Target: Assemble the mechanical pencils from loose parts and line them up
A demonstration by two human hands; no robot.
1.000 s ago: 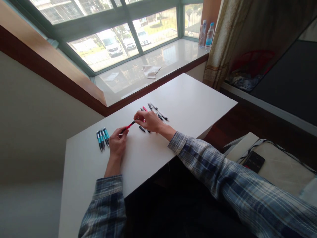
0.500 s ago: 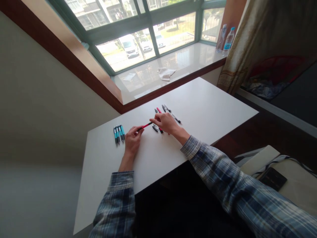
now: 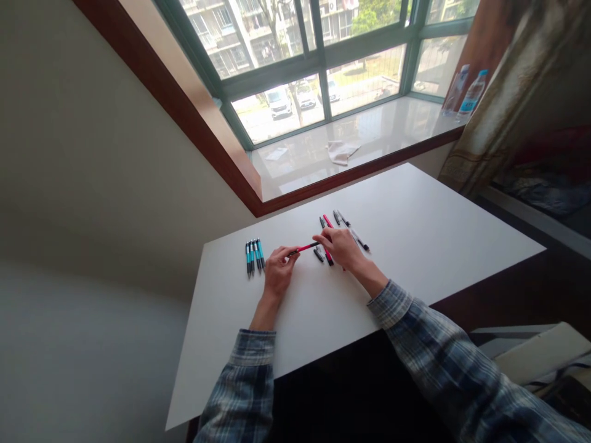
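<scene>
Between my two hands a red pen with dark ends is held above the white table. My left hand pinches its left end. The fingers of my right hand are closed on its right end. Left of my left hand, several teal and black pens lie side by side. Under and around my right hand lie loose pens: a red one, a short dark one, and clear and black ones to its right.
Behind the table, a white windowsill holds a crumpled cloth and two plastic bottles. A curtain hangs at the right. A pale object stands at the lower right, beyond my right sleeve.
The camera view has shifted, so the table and hands appear further right and slightly lower. Both hands still hold the red pen in much the same way.
</scene>
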